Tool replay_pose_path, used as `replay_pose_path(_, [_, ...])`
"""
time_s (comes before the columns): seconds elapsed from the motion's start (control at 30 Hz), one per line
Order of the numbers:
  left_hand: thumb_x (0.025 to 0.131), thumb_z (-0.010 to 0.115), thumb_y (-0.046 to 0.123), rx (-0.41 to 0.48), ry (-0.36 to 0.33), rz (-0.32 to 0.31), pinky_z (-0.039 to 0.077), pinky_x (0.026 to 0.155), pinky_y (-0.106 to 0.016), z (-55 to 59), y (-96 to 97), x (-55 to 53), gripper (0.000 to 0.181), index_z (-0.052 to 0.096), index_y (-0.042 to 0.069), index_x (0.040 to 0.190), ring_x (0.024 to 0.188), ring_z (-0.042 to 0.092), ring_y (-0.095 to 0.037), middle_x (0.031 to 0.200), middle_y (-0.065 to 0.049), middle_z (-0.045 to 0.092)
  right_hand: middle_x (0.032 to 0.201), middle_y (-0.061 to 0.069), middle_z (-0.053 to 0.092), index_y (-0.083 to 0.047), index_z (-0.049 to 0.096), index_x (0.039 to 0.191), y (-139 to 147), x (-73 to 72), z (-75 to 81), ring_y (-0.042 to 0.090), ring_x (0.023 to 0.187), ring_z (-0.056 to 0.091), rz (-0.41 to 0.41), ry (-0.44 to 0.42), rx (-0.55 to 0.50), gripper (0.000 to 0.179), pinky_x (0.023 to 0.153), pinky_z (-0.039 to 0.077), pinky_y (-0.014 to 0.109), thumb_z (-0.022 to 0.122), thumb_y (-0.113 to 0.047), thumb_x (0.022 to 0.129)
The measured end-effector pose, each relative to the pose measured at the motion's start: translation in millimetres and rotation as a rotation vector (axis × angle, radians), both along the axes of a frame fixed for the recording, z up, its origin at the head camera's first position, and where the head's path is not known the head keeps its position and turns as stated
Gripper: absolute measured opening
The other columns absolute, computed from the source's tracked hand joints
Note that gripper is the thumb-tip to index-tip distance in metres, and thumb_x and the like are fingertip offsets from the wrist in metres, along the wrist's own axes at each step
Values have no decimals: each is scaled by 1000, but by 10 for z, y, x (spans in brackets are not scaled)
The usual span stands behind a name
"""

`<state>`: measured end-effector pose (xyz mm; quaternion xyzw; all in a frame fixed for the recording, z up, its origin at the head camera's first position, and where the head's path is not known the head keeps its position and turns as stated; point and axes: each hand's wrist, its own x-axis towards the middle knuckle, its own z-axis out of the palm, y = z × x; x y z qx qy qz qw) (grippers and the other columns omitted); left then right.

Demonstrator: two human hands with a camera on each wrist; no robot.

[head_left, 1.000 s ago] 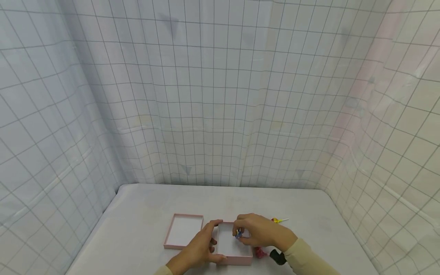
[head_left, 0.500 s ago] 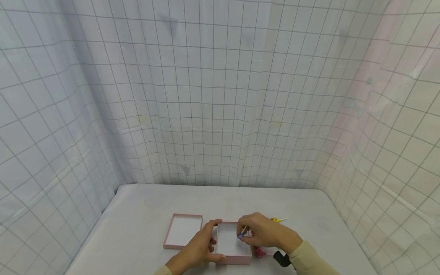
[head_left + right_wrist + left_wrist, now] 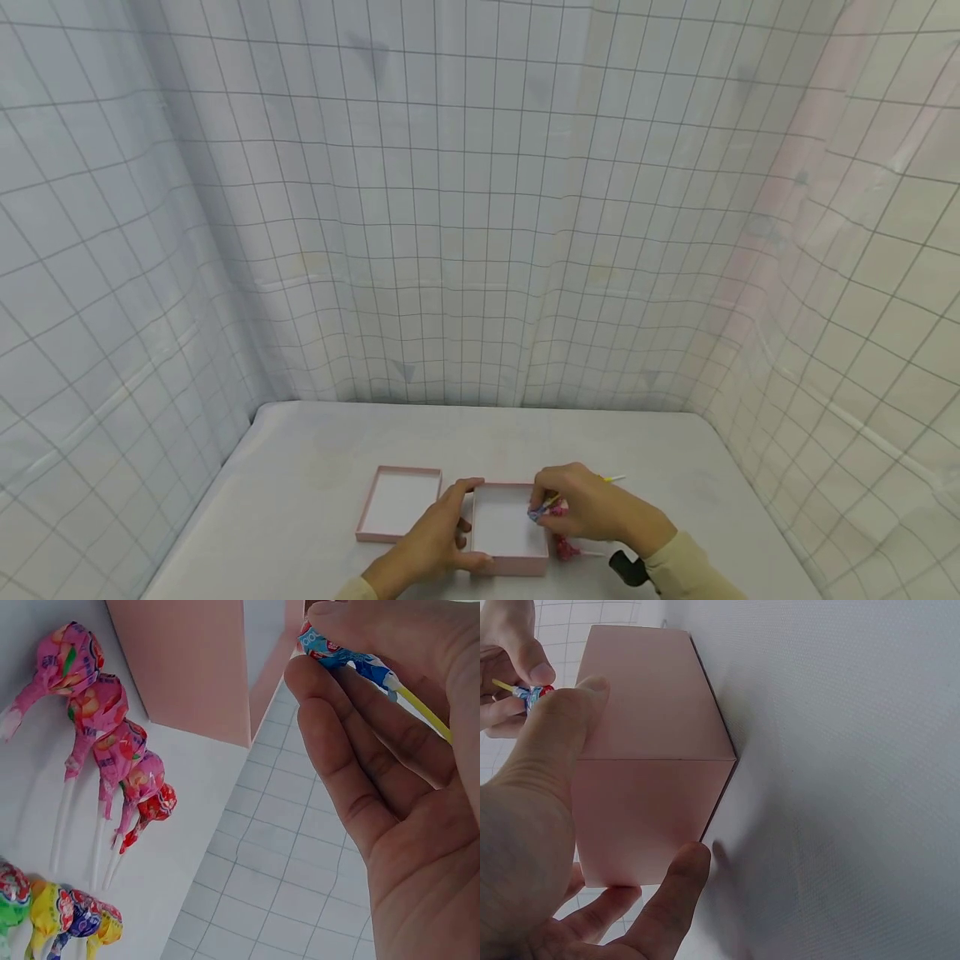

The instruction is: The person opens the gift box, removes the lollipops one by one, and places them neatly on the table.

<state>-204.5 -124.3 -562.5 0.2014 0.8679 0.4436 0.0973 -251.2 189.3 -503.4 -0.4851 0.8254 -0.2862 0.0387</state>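
Observation:
A pink open box (image 3: 512, 567) with a white inside stands on the table. My left hand (image 3: 438, 533) holds it at its left side, thumb on the front wall and fingers round the far side, as the left wrist view shows against the pink walls (image 3: 652, 697). My right hand (image 3: 585, 502) is over the box's right edge. Between thumb and fingertips it pinches a lollipop (image 3: 326, 649) in a blue wrapper with a yellow stick. From the head view, only part of this lollipop shows between the fingers.
The shallow pink-edged lid (image 3: 401, 500) lies left of the box, white side up. Right of the box, several pink-wrapped lollipops (image 3: 97, 705) lie in a row, with green, yellow and blue ones (image 3: 79, 915) beside them. A gridded curtain (image 3: 480, 250) surrounds the table.
My right hand has moved right, from above the box's inside to its right edge, with the lollipop still pinched. The left hand and box look almost still.

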Motion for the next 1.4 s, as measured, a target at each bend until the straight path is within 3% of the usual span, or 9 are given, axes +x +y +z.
replay_pose_path(0.23, [85, 108, 23, -9, -9, 7, 55, 79, -25, 4, 3, -14, 113, 39, 9, 174, 99, 65, -15, 146, -17, 65, 106, 0, 82, -10, 74, 108, 140, 9, -21, 7, 101, 83, 18, 62, -60, 22, 90, 69, 22, 87, 4, 99])
replay_pose_path(0.57, [85, 108, 23, -9, -1, 7, 55, 80, -25, 5, 6, -3, 113, 39, 9, 173, 100, 66, -16, 148, -18, 65, 116, -2, 80, -12, 84, 129, 350, 54, -39, 1, 107, 76, -38, 114, -58, 32, 90, 69, 21, 89, -1, 100])
replay_pose_path(0.8, [85, 108, 22, -13, 4, 6, 55, 80, -25, 9, 10, 8, 113, 39, 8, 173, 100, 66, -16, 147, -19, 65, 116, -5, 80, -19, 84, 124, 477, 85, -70, 2, 105, 75, -75, 109, -74, 32, 86, 70, 26, 90, 0, 99])
replay_pose_path(0.93, [85, 108, 21, -21, -8, 17, 55, 81, -27, 24, 17, 7, 113, 39, 9, 174, 102, 66, -18, 143, -16, 66, 114, -4, 78, -15, 83, 122, 557, 102, -107, 1, 103, 75, -88, 91, -92, 31, 83, 71, 29, 90, 2, 98])
replay_pose_path(1.17, [85, 108, 21, -38, -15, 27, 56, 82, -29, 69, 32, 22, 113, 39, 9, 174, 104, 66, -19, 150, -17, 64, 114, -3, 78, -12, 80, 118, 717, 126, -185, 1, 100, 75, -85, 91, -120, 26, 83, 70, 29, 89, 2, 98])
replay_pose_path(1.4, [86, 108, 21, -34, -18, 26, 56, 82, -29, 45, 27, 14, 113, 39, 9, 174, 102, 66, -19, 139, -13, 67, 110, -8, 80, -16, 79, 117, 891, 162, -291, 0, 97, 73, -115, 73, -106, 26, 83, 69, 29, 91, -1, 98])
